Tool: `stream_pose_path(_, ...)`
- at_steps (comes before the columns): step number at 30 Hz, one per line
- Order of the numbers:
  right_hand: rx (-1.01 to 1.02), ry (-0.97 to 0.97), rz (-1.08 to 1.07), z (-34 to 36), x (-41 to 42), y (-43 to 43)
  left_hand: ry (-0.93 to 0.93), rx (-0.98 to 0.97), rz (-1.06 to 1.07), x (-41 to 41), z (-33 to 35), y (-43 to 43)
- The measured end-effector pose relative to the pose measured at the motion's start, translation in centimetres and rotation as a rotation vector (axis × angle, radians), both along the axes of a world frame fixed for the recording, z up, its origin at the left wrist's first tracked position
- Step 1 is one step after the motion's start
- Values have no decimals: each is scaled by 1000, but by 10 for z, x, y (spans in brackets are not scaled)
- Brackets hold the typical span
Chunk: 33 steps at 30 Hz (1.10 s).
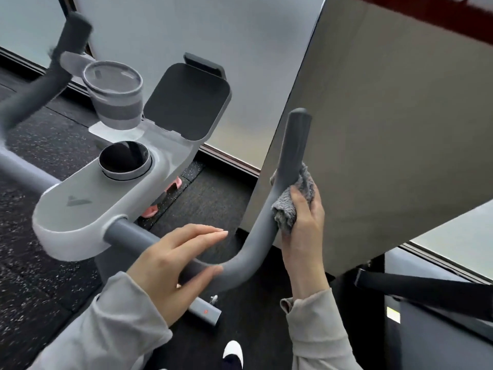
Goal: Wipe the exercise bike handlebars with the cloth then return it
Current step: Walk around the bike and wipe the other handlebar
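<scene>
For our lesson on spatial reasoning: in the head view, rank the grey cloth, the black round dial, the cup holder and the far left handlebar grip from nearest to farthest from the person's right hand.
1. grey cloth: held in the right hand against the right handlebar.
2. black round dial: centre console, to the left.
3. cup holder: behind the dial, upper left.
4. left handlebar grip: top left corner.

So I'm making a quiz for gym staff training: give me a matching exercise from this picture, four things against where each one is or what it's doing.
Things:
1. cloth
2. left hand
3. cup
4. shoe

States:
A. on the floor below
B. resting on the handlebar's low bend
C. pressed against the upright right grip
D. sitting in the holder left of the console

Pairs: 1-C, 2-B, 3-D, 4-A
</scene>
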State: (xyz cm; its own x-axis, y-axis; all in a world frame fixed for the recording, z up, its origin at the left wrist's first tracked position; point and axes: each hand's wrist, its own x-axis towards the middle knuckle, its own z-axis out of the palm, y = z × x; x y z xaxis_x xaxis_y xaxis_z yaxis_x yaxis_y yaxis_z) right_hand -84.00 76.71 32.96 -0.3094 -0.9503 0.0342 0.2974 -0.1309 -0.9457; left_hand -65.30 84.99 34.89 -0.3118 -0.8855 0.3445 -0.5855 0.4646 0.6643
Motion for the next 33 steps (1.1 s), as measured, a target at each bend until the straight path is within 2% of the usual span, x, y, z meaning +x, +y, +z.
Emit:
stream_pose_path(4,-23,4,-25,-1,1,6,-31,-34,-32,8,-3,0)
stream_pose_path(7,-16,13,-32,-6,2,15,-121,-67,-47,13,-5,-5)
stream_pose_path(12,26,-70,19,-20,12,52,-260,-95,-110,20,-11,-13)
stream_pose_path(16,52,-106,9,-28,28,80,-277,-131,-151,26,-14,-15)
stream_pose_path(22,72,26,-164,-35,63,113,-266,-153,-250,41,-15,-15)
stream_pose_path(27,106,23,-279,-45,99,132,-293,-139,-286,59,-14,-13)
stream_pose_path(33,81,9,-467,-50,143,134,-365,-231,-237,79,-11,-17)
